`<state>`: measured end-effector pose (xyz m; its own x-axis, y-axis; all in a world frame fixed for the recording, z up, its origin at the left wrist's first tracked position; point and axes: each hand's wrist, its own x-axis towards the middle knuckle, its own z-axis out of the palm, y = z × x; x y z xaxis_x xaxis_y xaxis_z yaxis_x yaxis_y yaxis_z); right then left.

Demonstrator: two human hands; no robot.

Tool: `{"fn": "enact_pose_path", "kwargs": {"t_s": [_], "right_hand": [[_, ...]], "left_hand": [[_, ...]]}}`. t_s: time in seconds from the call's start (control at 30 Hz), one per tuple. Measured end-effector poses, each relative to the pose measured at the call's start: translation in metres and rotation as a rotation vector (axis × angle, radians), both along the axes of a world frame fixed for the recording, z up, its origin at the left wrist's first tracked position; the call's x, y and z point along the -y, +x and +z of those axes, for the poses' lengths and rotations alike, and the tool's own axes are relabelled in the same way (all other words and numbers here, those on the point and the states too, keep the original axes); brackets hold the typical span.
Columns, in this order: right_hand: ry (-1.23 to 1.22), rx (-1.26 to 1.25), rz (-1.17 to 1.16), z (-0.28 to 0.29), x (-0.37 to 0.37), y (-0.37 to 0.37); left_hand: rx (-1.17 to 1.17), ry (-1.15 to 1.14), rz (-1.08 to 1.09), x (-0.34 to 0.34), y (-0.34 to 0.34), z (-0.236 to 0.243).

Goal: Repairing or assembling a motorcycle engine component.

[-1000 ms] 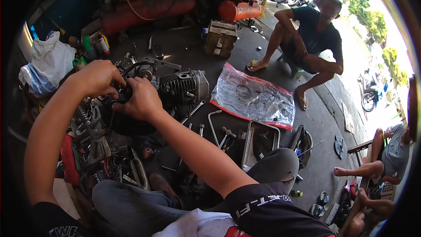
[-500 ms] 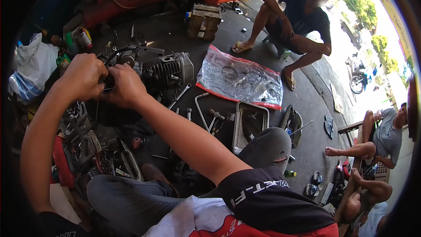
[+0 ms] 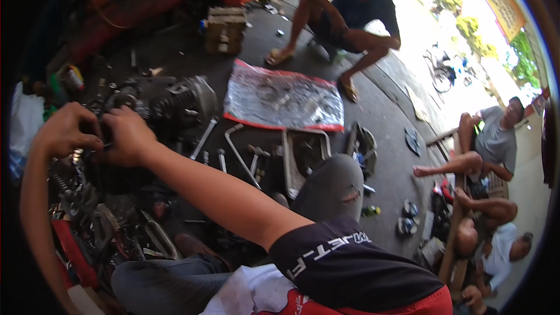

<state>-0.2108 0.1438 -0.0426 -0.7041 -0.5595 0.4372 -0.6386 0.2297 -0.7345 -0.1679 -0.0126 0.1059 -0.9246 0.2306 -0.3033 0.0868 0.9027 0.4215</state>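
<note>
A motorcycle engine with a finned cylinder lies on the dark floor at the left. Both my hands are at its near left end. My left hand is curled, thumb and fingers bent toward each other; whatever is between them is too dark and blurred to name. Close beside it, my right hand is closed against the engine's dark body, its fingertips partly hidden. A combination wrench rests just right of the engine, and a bent-handled wrench lies farther right.
A plastic sheet of parts lies beyond the tools, beside a metal tray. Metal parts crowd the lower left. A wooden crate stands behind. One person sits facing me; others sit on a bench at right.
The whole view has swung, so the scene sits farther left. My left hand has come slightly away from the right, its fingers more visible. My right hand stays at the engine.
</note>
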Motion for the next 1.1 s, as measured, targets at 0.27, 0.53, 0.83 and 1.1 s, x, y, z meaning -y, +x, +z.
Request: {"fn": "enact_pose_path", "kwargs": {"t_s": [0.27,0.53,0.83,1.1], "right_hand": [[-0.053,-0.006,-0.040,-0.016,0.013,-0.005],[-0.078,0.083,-0.052,-0.030,0.023,-0.005],[-0.102,0.041,-0.083,-0.016,0.017,-0.001],[-0.252,0.043,-0.118,-0.014,0.011,0.009]], "left_hand": [[-0.540,-0.497,-0.257,0.013,-0.028,-0.056],[-0.455,-0.051,-0.126,0.088,-0.025,-0.097],[-0.001,0.263,0.085,0.048,-0.015,-0.035],[-0.108,0.082,0.029,0.061,-0.030,-0.045]]}}
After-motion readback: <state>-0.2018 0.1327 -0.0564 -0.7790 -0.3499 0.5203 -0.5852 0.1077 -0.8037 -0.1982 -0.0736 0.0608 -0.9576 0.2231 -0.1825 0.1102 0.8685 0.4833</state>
